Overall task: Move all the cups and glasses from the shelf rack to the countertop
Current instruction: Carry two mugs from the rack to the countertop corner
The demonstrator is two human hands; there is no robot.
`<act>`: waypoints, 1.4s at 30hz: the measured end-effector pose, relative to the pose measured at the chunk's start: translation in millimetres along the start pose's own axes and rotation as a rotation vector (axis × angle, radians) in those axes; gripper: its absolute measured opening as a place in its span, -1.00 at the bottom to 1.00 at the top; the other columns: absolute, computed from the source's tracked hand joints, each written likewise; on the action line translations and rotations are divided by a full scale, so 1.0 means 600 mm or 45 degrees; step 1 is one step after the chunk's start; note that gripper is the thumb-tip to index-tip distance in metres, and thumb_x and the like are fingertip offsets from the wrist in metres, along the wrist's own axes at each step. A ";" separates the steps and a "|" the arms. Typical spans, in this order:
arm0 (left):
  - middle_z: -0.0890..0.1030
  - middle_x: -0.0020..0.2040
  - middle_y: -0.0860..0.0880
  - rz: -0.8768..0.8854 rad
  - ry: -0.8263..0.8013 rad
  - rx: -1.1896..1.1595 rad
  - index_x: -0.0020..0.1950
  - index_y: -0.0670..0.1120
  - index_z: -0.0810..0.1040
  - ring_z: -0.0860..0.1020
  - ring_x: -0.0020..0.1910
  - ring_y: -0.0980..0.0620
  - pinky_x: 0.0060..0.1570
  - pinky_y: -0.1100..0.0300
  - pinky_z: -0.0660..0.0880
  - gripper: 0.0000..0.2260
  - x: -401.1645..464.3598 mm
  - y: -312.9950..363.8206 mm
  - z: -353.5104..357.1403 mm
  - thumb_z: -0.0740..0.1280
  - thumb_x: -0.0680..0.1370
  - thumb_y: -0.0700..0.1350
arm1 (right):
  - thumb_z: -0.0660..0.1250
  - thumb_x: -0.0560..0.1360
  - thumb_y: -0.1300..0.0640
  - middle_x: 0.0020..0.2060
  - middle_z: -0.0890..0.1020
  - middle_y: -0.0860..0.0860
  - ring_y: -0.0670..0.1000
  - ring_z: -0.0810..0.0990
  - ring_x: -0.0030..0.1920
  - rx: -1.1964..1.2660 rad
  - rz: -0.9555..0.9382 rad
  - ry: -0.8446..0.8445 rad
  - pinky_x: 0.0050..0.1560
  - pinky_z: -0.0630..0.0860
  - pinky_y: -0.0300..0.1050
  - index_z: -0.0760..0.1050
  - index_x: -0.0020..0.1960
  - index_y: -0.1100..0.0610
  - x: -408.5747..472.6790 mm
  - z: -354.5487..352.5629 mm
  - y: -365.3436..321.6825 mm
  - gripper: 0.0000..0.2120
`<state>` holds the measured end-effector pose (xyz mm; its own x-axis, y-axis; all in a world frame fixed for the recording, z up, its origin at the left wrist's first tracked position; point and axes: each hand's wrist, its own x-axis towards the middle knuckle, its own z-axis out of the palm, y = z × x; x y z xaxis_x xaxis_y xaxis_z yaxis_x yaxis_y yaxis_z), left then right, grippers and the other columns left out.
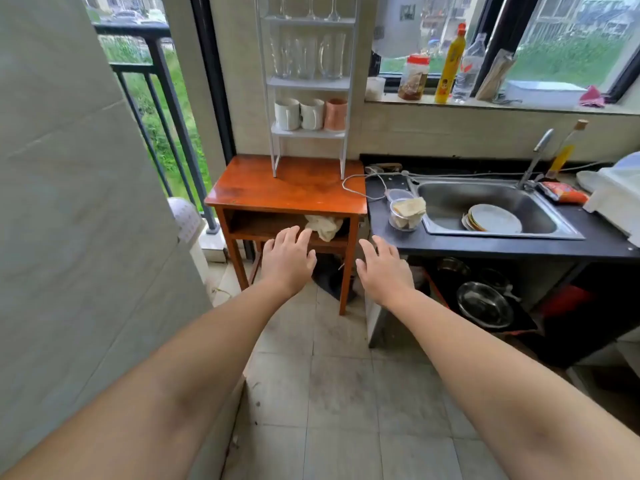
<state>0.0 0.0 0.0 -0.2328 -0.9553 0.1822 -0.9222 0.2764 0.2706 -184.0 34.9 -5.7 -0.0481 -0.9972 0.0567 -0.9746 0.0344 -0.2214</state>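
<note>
Item: white slatted shelf rack [309, 84], standing upright at the back of the glossy red-brown wooden table [287, 188]; all places below are given from this rack

Contents, lowest tier: two white ceramic mugs [300, 114] and one copper-pink cup [335, 114], side by side, the pink one at the rack's right end. Middle tier: a row of clear tall glasses [308, 57], upright, outlines faint. Top tier: clear stemmed glasses [313, 8], only their lower parts in view. Nothing removed yet, by the look of it

Destination: dark table [595, 242] with a steel sink [446, 199], directly right of the rack

Your left hand [289, 259]: below and in front of the rack, fingers [290, 233] spread and relaxed, holding nothing. Your right hand [384, 268]: below and to the right of the rack, fingers likewise loose and empty

Deciding relation: every cup lies up and forward of both hands, long axes vertical. Your left hand sits more squarely under the rack; your right is nearer the pink cup and the dark table. Reach upward, lowest tier first, probably
</note>
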 end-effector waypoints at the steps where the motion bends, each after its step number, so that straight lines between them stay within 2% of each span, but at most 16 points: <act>1: 0.26 0.52 -0.06 0.001 -0.012 -0.007 0.51 -0.02 0.22 0.16 0.53 -0.05 0.48 -0.04 0.13 -0.56 0.033 -0.004 0.007 0.10 0.63 0.03 | -0.01 0.64 -0.05 0.53 0.13 0.08 0.14 0.14 0.51 0.009 -0.002 -0.005 0.38 0.29 0.13 0.10 0.53 0.03 0.035 0.003 0.008 -0.53; 9: 0.26 0.52 -0.09 -0.053 -0.010 0.016 0.51 -0.04 0.21 0.17 0.53 -0.08 0.48 -0.05 0.16 -0.55 0.289 -0.022 0.061 0.09 0.64 0.05 | -0.02 0.64 -0.05 0.53 0.15 0.09 0.15 0.17 0.50 -0.010 -0.096 0.027 0.36 0.35 0.12 0.10 0.52 0.05 0.319 0.011 0.064 -0.53; 14: 0.27 0.52 -0.09 -0.120 0.062 -0.024 0.50 -0.04 0.23 0.19 0.52 -0.07 0.46 -0.05 0.18 -0.56 0.458 -0.019 0.066 0.10 0.63 0.02 | -0.01 0.64 -0.02 0.53 0.13 0.10 0.17 0.16 0.49 -0.026 -0.137 -0.002 0.38 0.31 0.13 0.12 0.52 0.07 0.496 -0.009 0.096 -0.53; 21: 0.27 0.51 -0.08 -0.185 0.018 -0.090 0.51 -0.05 0.22 0.20 0.51 -0.09 0.43 -0.08 0.22 -0.55 0.638 -0.064 0.103 0.10 0.63 0.02 | 0.02 0.64 -0.02 0.52 0.15 0.10 0.17 0.19 0.47 -0.040 -0.137 -0.026 0.32 0.33 0.14 0.18 0.49 0.07 0.696 0.012 0.093 -0.55; 26: 0.30 0.49 -0.10 -0.133 0.023 -0.131 0.50 -0.08 0.25 0.24 0.49 -0.12 0.38 -0.09 0.30 -0.55 0.782 -0.112 0.124 0.13 0.62 0.01 | 0.05 0.63 0.00 0.48 0.21 0.13 0.20 0.28 0.41 -0.054 -0.108 0.045 0.29 0.39 0.14 0.22 0.46 0.11 0.834 0.042 0.077 -0.57; 31: 0.37 0.43 -0.11 -0.059 -0.035 -0.194 0.48 -0.09 0.25 0.32 0.42 -0.13 0.29 -0.03 0.39 -0.56 0.926 -0.145 0.128 0.14 0.62 -0.01 | 0.09 0.61 0.04 0.40 0.34 0.13 0.20 0.38 0.33 0.145 -0.001 0.167 0.16 0.49 0.11 0.29 0.41 0.15 0.959 0.048 0.049 -0.60; 37: 0.35 0.42 -0.16 -0.114 -0.119 -0.459 0.48 -0.12 0.24 0.29 0.42 -0.15 0.28 -0.06 0.38 -0.57 1.022 -0.142 0.151 0.14 0.62 -0.05 | 0.13 0.60 0.10 0.34 0.40 0.16 0.22 0.47 0.25 0.367 0.058 0.260 0.04 0.49 0.09 0.18 0.49 0.14 1.037 0.055 0.015 -0.53; 40: 0.48 0.28 -0.20 -0.212 -0.097 -0.637 0.38 -0.18 0.34 0.42 0.29 -0.19 0.20 -0.06 0.42 -0.63 1.053 -0.135 0.169 0.14 0.62 -0.05 | 0.14 0.61 0.08 0.27 0.48 0.13 0.19 0.52 0.20 0.591 0.152 0.378 0.06 0.51 0.10 0.24 0.44 0.18 1.061 0.059 0.000 -0.57; 42: 0.56 0.09 -0.20 -0.299 -0.065 -0.814 0.22 -0.22 0.43 0.52 0.13 -0.22 0.02 0.01 0.46 -0.70 1.068 -0.130 0.176 0.16 0.61 -0.04 | 0.14 0.61 0.08 0.09 0.56 0.10 0.15 0.57 0.09 0.899 0.286 0.430 0.01 0.51 0.03 0.34 0.30 0.20 1.075 0.058 -0.008 -0.68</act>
<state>-109.6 -644.7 -4.1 -0.0777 -0.9969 0.0103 -0.5900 0.0543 0.8056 -203.0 -610.9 -1.7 -0.3992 -0.8940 0.2034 -0.5714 0.0691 -0.8177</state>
